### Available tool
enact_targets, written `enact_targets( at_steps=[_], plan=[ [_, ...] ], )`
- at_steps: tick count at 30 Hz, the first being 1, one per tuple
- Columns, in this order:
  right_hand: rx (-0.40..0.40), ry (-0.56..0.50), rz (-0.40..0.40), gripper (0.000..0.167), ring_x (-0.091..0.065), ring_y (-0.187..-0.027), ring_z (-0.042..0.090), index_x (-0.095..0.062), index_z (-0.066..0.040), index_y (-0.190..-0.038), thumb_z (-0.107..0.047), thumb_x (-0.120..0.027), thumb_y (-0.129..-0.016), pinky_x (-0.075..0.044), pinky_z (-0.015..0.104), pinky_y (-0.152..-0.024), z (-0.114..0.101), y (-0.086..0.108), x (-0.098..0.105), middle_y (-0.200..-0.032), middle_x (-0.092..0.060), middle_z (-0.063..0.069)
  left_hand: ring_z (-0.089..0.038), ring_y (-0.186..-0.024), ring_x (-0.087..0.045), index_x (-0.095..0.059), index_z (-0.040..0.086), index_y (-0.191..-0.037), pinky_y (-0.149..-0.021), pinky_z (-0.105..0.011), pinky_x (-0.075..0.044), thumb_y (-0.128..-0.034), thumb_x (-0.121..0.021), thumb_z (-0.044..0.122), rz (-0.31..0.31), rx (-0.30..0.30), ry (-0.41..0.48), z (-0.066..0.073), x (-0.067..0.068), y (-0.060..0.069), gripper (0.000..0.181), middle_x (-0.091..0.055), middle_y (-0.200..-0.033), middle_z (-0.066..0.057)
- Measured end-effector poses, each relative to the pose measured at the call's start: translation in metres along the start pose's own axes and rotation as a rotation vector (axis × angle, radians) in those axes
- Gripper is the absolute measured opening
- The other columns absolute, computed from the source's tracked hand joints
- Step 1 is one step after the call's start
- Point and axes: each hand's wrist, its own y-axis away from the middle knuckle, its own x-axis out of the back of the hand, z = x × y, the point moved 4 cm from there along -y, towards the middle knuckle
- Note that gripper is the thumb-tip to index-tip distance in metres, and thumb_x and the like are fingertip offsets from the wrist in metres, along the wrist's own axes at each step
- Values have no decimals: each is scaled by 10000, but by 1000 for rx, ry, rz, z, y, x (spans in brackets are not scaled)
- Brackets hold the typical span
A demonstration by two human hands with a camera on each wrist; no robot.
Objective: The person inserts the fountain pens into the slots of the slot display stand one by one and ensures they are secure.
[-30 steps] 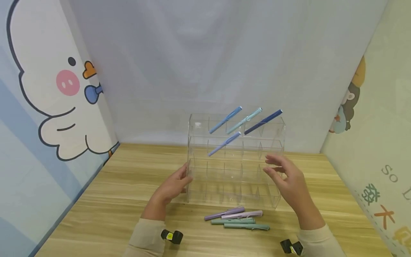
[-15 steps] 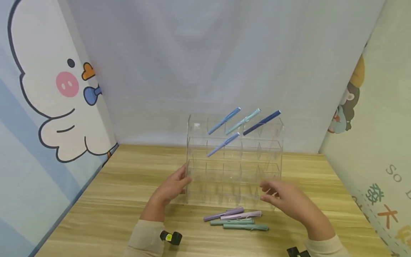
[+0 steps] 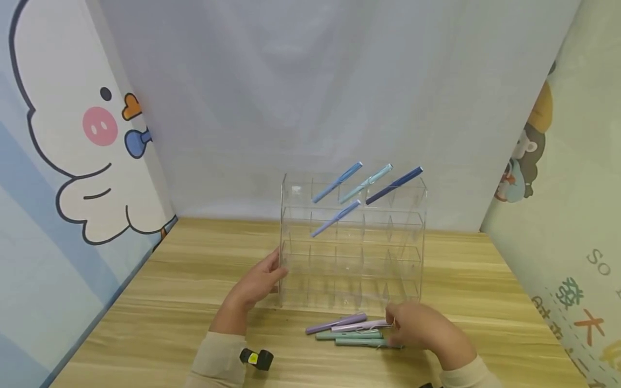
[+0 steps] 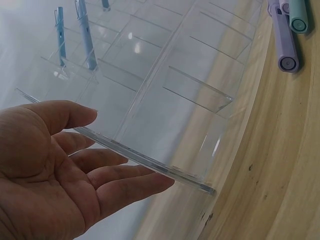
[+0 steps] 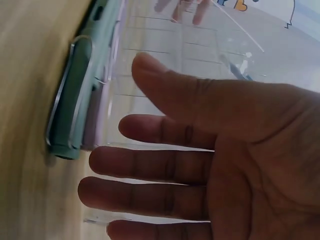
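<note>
A clear acrylic pen rack (image 3: pixel 349 264) stands upright on the table. My left hand (image 3: pixel 259 280) holds its left side panel, with the thumb and fingers (image 4: pixel 125 187) on either side of the panel's edge. Below the rack lie a purple pen (image 3: pixel 336 323), a pale lilac pen (image 3: pixel 356 326) and two green pens (image 3: pixel 346 335). My right hand (image 3: pixel 422 328) hovers by the right ends of these pens. In the right wrist view its fingers (image 5: pixel 150 162) are extended beside a green pen (image 5: pixel 75 100), and nothing is between them.
A blue pen (image 3: pixel 338 182), a light-blue pen (image 3: pixel 367 183) and a navy pen (image 3: pixel 395 185) lean in the rack's top tier. One periwinkle pen (image 3: pixel 336 218) leans in the tier below. Behind the rack hangs a pale curtain (image 3: pixel 310 97); cartoon-printed walls flank the table.
My right hand has moved down from the rack's right side to the right ends of the lying pens. The left hand stays on the rack's side panel. The pens have not moved.
</note>
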Motion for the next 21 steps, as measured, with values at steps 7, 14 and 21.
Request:
enact_targets(
  at_steps=[7, 14, 21],
  plan=[
    [-72, 85, 30, 335, -480, -651, 172, -536, -150, -774, -165, -861, -696, -421, 357, -609, 1, -6, -13, -697, -520, -28, -350, -1435, -327, -139, 309, -1588, -1027, -568, -434, -1042, -495, 272, 2, 6, -2, -2, 0, -3, 654, -271, -1612, -86],
    [-94, 134, 33, 384, -464, -667, 176, -521, -144, -785, -163, -888, -672, -419, 367, -624, 0, -9, -18, -729, -499, -20, -352, -1437, -324, -132, 299, -1590, -1027, -568, -436, -1039, -502, 283, -2, 0, 3, -3, 0, -3, 664, -261, -1616, -88],
    [-68, 143, 26, 373, -454, -647, 152, -517, -153, -748, -118, -881, -674, -398, 329, -596, 0, -9, -20, -707, -491, -38, -352, -1435, -327, -126, 288, -1592, -1031, -571, -431, -1043, -492, 274, -8, -4, 10, -3, 0, -3, 660, -260, -1615, -95]
  ],
)
